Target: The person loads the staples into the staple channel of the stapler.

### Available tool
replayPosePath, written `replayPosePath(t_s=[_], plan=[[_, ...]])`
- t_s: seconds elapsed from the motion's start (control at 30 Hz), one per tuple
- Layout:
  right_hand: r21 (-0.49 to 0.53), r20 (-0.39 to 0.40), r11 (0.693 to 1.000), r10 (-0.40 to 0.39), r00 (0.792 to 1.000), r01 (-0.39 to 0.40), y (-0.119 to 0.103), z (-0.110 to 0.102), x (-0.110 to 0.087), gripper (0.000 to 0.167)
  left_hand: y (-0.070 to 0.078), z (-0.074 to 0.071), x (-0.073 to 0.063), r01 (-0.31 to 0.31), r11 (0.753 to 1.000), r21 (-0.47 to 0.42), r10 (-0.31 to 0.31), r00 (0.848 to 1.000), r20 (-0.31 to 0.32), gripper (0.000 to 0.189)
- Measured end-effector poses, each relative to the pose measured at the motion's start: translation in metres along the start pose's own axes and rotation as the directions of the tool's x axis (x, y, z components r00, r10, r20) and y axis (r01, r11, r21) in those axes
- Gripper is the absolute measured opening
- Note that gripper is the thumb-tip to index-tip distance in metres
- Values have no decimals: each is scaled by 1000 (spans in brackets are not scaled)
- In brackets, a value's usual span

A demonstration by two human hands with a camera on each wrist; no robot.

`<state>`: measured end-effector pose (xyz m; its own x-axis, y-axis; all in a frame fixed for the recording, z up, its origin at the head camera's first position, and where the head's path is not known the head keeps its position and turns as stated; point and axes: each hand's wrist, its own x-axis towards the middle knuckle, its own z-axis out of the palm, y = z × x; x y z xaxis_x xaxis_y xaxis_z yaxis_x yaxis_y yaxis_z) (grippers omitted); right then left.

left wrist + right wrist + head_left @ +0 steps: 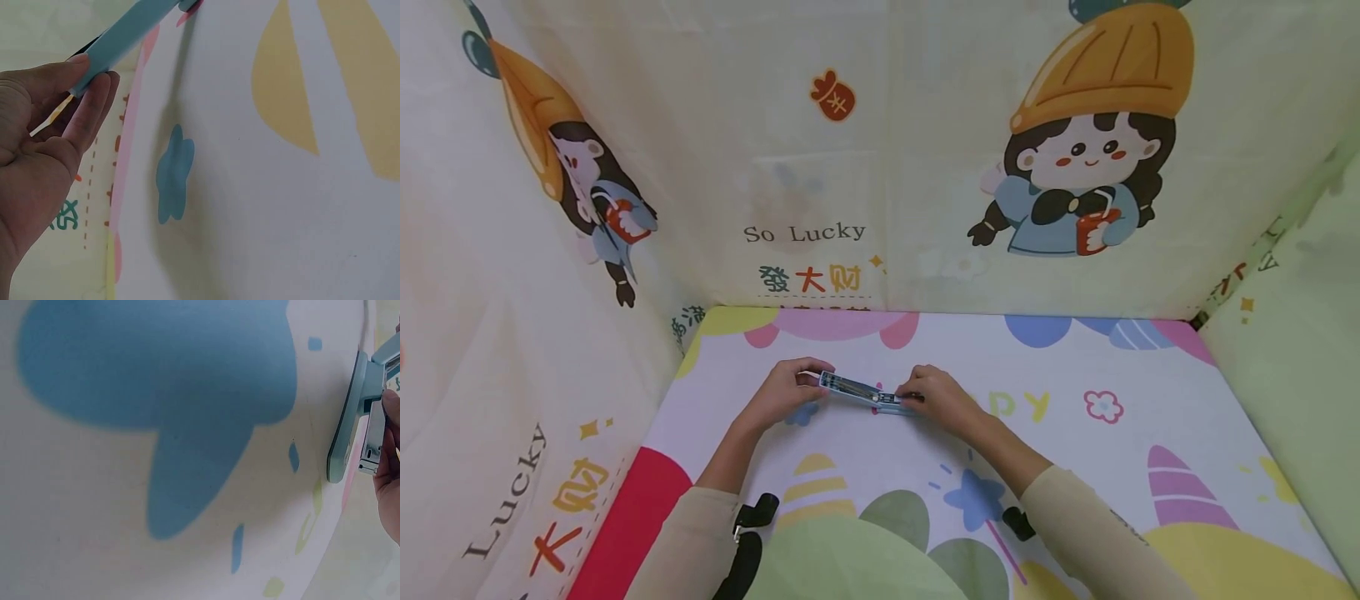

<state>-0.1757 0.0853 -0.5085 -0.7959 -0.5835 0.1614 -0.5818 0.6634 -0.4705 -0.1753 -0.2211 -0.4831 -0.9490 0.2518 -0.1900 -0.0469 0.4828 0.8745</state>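
Observation:
A light blue stapler (852, 387) is spread wide, its upper arm swung back to the left. My left hand (781, 393) pinches the far end of that arm between thumb and fingers; the left wrist view shows the arm's smooth blue outside (128, 40) tilted above the table. At the other end, my right hand (943, 402) grips the stapler near its metal staple magazine (373, 437), the thumb lying against it. The base (345, 434) extends beside the magazine in the right wrist view. Fingers cover part of the magazine, and whether staples lie inside cannot be seen.
A white table cover (1045, 467) printed with colourful shapes lies beneath both hands. Cream cloth (925, 183) with cartoon figures and lettering hangs behind, with similar cloth at both sides. Black straps (748, 542) circle the sleeved wrists.

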Motion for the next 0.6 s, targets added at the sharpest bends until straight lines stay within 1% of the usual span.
replayPosePath(t_s=[0.1, 0.3, 0.6], plan=[[2, -9, 1000, -3, 1000, 3, 0, 2, -1, 20, -1, 0, 0, -5, 1000, -4, 5, 1000, -3, 37], [-12, -37, 999, -44, 998, 43, 2, 3, -3, 19, -2, 0, 1, -2, 1000, -3, 2, 1000, -3, 36], [17, -68, 999, -42, 997, 44, 4, 5, -3, 17, -4, 0, 3, -3, 1000, -4, 3, 1000, -3, 35]])
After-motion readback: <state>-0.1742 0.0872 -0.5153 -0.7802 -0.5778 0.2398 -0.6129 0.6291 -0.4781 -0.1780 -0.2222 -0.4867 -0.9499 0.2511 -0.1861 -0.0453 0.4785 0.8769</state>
